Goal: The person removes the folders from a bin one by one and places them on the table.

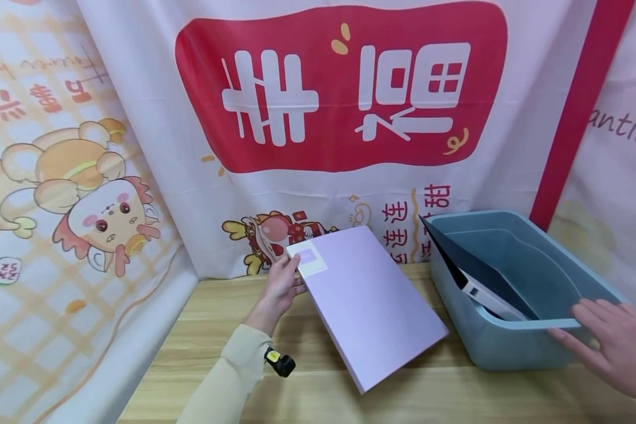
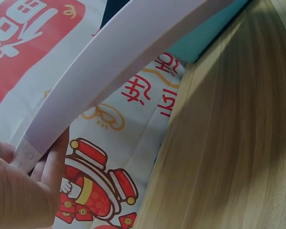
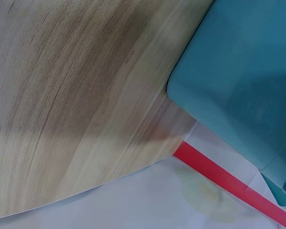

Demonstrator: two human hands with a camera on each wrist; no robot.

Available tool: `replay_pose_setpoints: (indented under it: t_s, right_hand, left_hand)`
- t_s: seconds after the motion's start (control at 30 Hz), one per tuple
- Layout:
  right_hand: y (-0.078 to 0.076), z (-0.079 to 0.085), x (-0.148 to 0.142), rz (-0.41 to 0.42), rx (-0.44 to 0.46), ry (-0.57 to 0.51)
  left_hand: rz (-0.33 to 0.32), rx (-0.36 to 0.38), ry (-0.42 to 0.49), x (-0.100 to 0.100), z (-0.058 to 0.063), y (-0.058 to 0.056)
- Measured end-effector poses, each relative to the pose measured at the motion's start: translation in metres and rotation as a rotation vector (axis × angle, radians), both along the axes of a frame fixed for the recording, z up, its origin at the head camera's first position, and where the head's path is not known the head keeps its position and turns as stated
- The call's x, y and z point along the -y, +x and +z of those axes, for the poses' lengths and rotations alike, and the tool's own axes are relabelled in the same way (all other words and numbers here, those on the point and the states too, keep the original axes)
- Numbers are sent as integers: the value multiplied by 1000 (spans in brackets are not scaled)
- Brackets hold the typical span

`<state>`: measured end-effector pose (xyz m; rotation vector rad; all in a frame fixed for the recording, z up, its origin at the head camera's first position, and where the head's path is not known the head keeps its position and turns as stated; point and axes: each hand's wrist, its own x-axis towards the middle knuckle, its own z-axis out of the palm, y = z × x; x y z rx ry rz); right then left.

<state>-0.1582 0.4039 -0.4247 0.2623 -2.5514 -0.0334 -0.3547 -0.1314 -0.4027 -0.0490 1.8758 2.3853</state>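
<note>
My left hand [image 1: 282,284] holds a lilac file folder [image 1: 373,306] by its upper left corner, near a pale label. In the left wrist view the folder's long edge [image 2: 100,67] rises from between thumb and fingers. The folder tilts over the table, its lower right corner close to a blue-green plastic bin [image 1: 509,353]. My right hand [image 1: 606,341] grips the bin's rim at the near right corner, fingers over the edge and thumb along the outside. Inside the bin leans a dark folder [image 1: 445,250] with a pale spine [image 1: 495,301]. The right wrist view shows mostly the bin's outer wall [image 3: 229,81].
Under everything lies a wood-grain table [image 1: 201,353]. A white cloth [image 1: 153,106] with red printed characters hangs behind it, and a cartoon-printed cloth [image 1: 58,235] covers the left side. A small black camera [image 1: 281,362] is strapped to the left wrist.
</note>
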Motion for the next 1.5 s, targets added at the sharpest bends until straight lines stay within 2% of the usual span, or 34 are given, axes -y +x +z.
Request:
replay_pose_setpoints:
  t_s: [0.3, 0.53, 1.0, 1.2, 1.5]
  right_hand:
    - [-1, -1, -2, 16, -21, -11]
    - [-1, -1, -1, 17, -12, -10]
    - [0, 0, 0, 13, 1, -4]
    - [0, 0, 0, 12, -4, -5]
    - [1, 0, 0, 13, -8, 2]
  left_hand:
    - [-13, 7, -14, -8, -8, -8]
    - [-27, 32, -36, -14, -10, -10]
    - [-71, 79, -59, -23, -15, -17]
    - [-107, 95, -70, -29, -16, -17]
    - [-137, 101, -113, -40, -23, -24]
